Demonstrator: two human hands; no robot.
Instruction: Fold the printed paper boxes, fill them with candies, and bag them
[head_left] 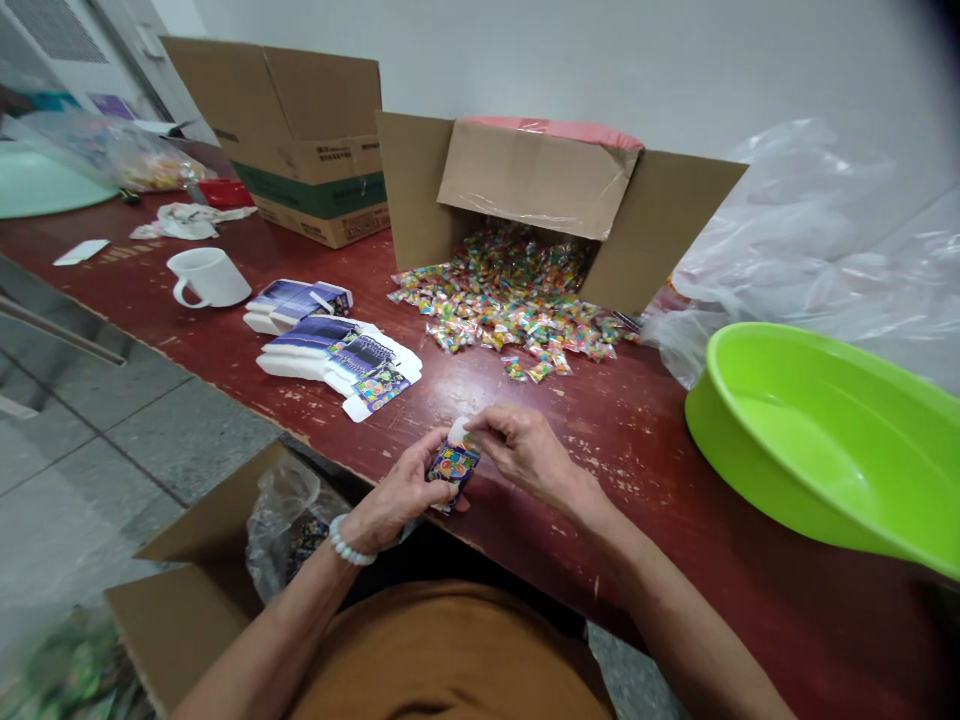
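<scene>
The left hand (397, 493) clamps a small printed box (454, 466) between thumb and fingers, at the near edge of the red table (637, 470). The box slants, its long axis running from near left to far right — its white flap (458, 431) at the far end, beside the right hand (525, 450). That hand's fingertips bunch closely there; whether they pinch anything, I cannot tell.
</scene>
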